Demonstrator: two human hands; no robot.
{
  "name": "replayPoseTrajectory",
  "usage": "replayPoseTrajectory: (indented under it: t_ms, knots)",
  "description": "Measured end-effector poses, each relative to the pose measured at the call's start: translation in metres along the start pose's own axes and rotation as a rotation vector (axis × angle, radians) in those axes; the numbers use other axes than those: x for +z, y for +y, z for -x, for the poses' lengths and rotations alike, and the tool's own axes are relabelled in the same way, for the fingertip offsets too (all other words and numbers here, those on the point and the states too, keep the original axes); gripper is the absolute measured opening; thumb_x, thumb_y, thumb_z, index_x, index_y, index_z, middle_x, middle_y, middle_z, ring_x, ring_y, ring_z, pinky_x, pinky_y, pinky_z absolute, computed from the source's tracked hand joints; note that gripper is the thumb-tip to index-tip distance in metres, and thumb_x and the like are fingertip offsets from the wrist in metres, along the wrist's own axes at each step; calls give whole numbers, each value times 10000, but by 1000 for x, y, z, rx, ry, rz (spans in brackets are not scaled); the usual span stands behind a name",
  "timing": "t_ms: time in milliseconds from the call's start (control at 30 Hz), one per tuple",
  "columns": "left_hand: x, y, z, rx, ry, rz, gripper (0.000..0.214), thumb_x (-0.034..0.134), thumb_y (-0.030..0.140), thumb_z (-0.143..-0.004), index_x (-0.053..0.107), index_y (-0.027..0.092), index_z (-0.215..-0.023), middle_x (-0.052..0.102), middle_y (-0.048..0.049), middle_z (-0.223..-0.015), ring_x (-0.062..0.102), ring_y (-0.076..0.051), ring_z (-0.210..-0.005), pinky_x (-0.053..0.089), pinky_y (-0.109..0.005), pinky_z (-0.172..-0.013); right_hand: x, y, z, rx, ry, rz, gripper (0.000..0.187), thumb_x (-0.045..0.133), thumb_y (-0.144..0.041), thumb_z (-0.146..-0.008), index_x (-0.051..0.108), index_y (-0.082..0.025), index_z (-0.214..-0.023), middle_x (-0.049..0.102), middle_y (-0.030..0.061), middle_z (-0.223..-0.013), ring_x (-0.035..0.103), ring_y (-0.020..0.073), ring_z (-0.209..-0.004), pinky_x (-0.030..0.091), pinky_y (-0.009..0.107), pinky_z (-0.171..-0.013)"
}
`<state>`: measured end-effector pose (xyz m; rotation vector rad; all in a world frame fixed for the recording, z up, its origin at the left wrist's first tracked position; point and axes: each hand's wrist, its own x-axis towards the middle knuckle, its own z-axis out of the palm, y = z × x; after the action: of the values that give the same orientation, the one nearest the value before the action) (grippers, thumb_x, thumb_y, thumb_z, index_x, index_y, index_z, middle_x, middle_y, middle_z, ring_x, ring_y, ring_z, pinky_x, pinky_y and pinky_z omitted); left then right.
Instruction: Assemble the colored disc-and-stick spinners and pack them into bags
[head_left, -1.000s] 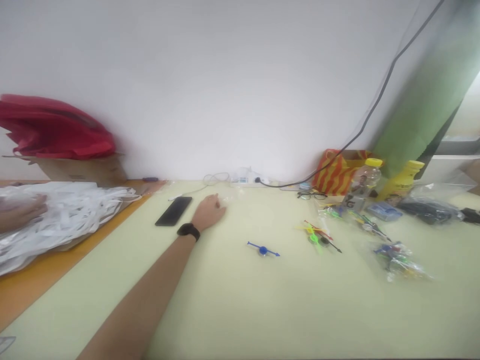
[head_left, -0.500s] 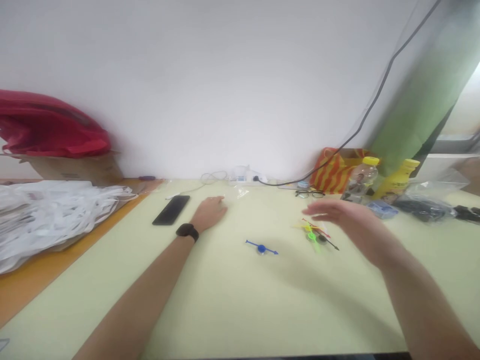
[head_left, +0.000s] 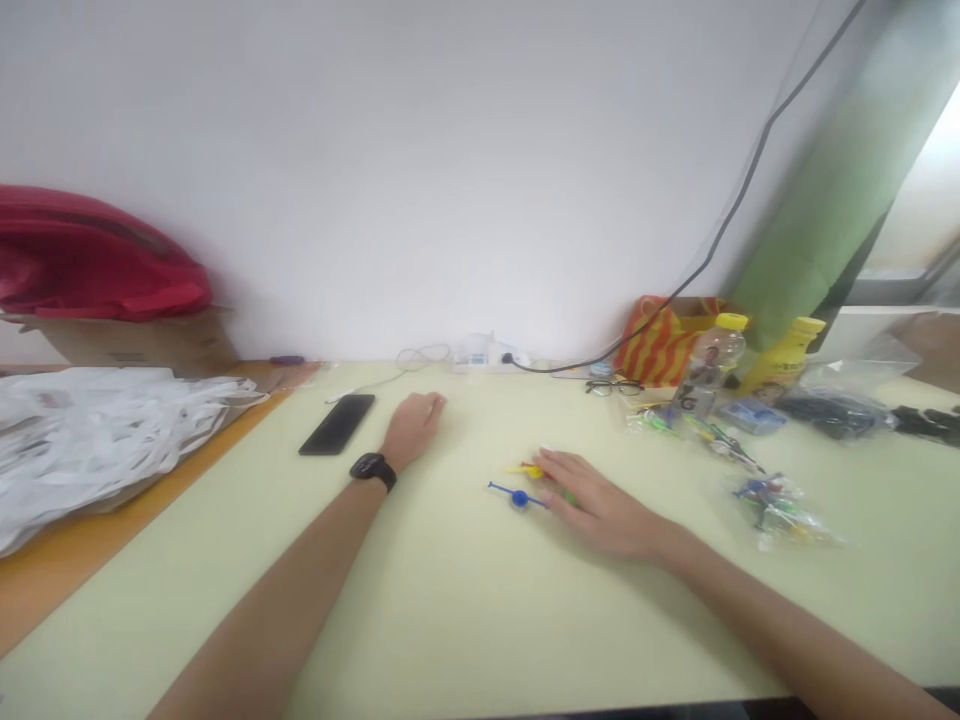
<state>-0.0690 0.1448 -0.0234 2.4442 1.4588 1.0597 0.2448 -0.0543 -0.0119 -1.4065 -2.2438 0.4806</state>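
Observation:
My right hand (head_left: 596, 505) lies palm down on the table, fingers stretched forward over small plastic spinner pieces. A yellow arrow-shaped spinner (head_left: 531, 471) shows at its fingertips, with bits of red and green partly covered by the fingers. Just left of the thumb is a blue arrow-shaped spinner (head_left: 519, 498), its right end at the thumb tip. My left hand (head_left: 411, 428), a black watch (head_left: 373, 468) on its wrist, rests on the table with its fingers curled in and nothing visible in them. Right of that hand is bare tabletop; left of it lies a black phone (head_left: 337, 425).
Clear bags of coloured spinners (head_left: 784, 510) lie to the right. Behind them stand a clear bottle (head_left: 712, 365), a yellow bottle (head_left: 784, 360) and a striped bag (head_left: 649, 345). Glasses (head_left: 615, 387) and a power strip (head_left: 480, 355) sit by the wall. White straps (head_left: 112, 430) are heaped left.
My right hand has moved left and down, bringing the group of coloured spinners across beside the blue one. My left hand stays about where it was, its fingers drawn closer together.

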Motion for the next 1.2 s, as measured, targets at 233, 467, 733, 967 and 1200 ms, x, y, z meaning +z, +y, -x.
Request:
replayPoseTrajectory:
  t_ms: [233, 467, 733, 967, 1200]
  knots:
    - [0, 8, -4, -86, 75, 324, 459, 364, 545, -1050, 675, 207, -1057, 765, -80, -1060, 696, -231, -995, 522, -359, -901, 34, -18, -18, -311, 110, 5, 380, 480, -204, -1041, 605, -250, -1397, 663, 100, -1396, 606, 266, -1280, 507, 479, -1093]
    - [-13, 36, -15, -135, -2, 594, 529, 468, 659, -981, 674, 173, -944, 774, -121, -1022, 713, -214, -885, 561, -327, -788, 23, -20, -9, -413, 129, 51, 313, 580, -209, -998, 643, -251, -1301, 736, 93, -1251, 624, 292, -1266, 475, 498, -1082]
    - [-81, 86, -27, 13, -530, 781, 461, 585, 622, -960, 758, 195, -981, 775, -131, -1095, 724, -265, -1044, 557, -394, -941, -64, -34, -33, -297, 415, -9, 424, 669, -427, -958, 615, -260, -1344, 695, 124, -1309, 596, 323, -1276, 450, 527, -1116]
    - [-97, 115, -54, 52, -330, 804, 375, 648, 557, -942, 744, 197, -898, 774, -103, -1078, 714, -222, -984, 553, -342, -863, -137, -13, -75, 106, -140, -471, 1102, 775, -517, -874, 47, -300, -1672, 746, 109, -1231, 709, 290, -1125, 533, 506, -1046]
    - [-75, 106, -56, 8, -224, 697, 404, 648, 572, -926, 762, 189, -862, 783, -94, -982, 704, -190, -858, 548, -319, -783, -118, 3, -100, 78, 90, -699, 580, 674, -504, -960, 539, -187, -1427, 764, 93, -950, 695, 194, -814, 596, 371, -830]
